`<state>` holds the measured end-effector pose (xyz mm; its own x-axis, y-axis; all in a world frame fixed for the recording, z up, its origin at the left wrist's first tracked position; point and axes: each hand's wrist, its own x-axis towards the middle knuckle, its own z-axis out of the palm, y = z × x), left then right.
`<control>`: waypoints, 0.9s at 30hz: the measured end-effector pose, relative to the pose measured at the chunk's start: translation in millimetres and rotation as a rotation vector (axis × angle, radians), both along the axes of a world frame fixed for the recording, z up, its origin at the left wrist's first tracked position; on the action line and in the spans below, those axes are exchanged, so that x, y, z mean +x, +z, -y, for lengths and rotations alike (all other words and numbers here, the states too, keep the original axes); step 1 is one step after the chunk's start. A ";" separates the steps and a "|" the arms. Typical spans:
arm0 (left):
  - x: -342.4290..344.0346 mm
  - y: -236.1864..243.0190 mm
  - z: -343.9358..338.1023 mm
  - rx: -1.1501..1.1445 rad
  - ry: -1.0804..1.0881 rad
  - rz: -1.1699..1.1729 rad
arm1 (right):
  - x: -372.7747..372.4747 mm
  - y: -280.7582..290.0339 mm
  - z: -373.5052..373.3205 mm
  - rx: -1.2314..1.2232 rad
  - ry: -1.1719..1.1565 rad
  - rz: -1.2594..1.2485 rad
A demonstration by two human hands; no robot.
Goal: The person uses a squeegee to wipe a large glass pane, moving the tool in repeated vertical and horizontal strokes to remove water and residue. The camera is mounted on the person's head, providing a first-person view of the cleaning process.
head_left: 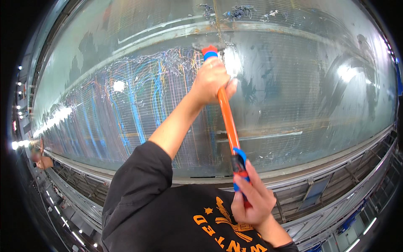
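Note:
A long-handled scraper [228, 119] slants across the view, its orange shaft wrapped in red and blue at both ends. Near its far end, my left hand [211, 80] is closed around the shaft. My right hand [255, 195] holds the near end, a black, red and blue grip, close to my chest. The scraper's far tip reaches a large glossy grey-green panel [277, 96]; its blade is blurred and hard to make out. Left of the shaft, the panel carries blue, orange and purple streaks [134, 105]. Ragged residue lies along the upper edge of those streaks.
Dark and blue shavings [239, 11] lie at the far side of the panel. A metal rail [294, 170] runs along its near edge, with framework below. Far left, another person [43, 161] is beside the panel. Bright lamp reflections show on the surface.

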<state>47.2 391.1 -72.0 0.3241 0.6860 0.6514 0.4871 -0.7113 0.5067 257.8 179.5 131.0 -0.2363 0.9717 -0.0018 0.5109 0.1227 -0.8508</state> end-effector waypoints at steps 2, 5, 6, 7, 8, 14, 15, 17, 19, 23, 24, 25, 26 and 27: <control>1.9 -1.9 6.8 -0.025 0.004 0.008 | 1.8 1.9 3.5 -0.016 0.010 0.018; -2.6 -1.1 -8.8 0.027 0.048 -0.004 | -4.8 -4.0 -11.1 -0.037 -0.011 0.002; -8.1 -0.3 -13.3 0.016 0.051 -0.016 | -5.7 -5.9 -18.8 -0.024 -0.004 0.001; -12.4 2.6 -19.4 0.013 0.053 -0.028 | -6.4 -6.8 -25.4 -0.003 0.002 -0.002; -8.0 2.4 -17.0 0.046 0.048 -0.010 | -2.9 -4.4 -20.5 -0.010 -0.001 -0.020; -0.5 -0.3 -17.9 0.025 0.024 -0.034 | -2.3 -8.9 -14.1 0.061 -0.023 -0.035; -5.0 -4.6 -35.5 0.068 0.041 -0.072 | -6.7 -9.4 -30.1 0.053 -0.034 -0.020; -17.9 -7.5 -68.4 0.030 0.079 -0.138 | -9.0 -24.4 -61.3 0.051 -0.068 -0.053; -6.3 18.3 -75.1 0.035 0.057 -0.172 | 4.1 -14.2 -54.4 0.188 -0.073 -0.059; 31.1 59.7 -1.0 0.066 0.078 -0.100 | 42.8 36.9 19.7 0.078 -0.074 -0.013; 48.2 83.2 9.0 0.201 0.086 -0.054 | 59.5 44.8 38.9 0.012 -0.090 0.000; 63.2 93.9 30.8 0.212 0.010 -0.017 | 83.9 51.2 72.9 -0.155 -0.132 -0.054; 87.0 95.6 68.8 0.157 0.000 -0.019 | 108.6 54.5 106.0 -0.321 -0.186 -0.103; 113.9 100.6 111.3 0.108 -0.021 -0.011 | 134.0 62.1 142.2 -0.414 -0.221 -0.143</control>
<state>161.1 279.8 28.6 0.3455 0.6050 0.7174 0.4768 -0.7716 0.4211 391.8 37.3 193.2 -0.0508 0.9233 -0.3808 0.3609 -0.3385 -0.8690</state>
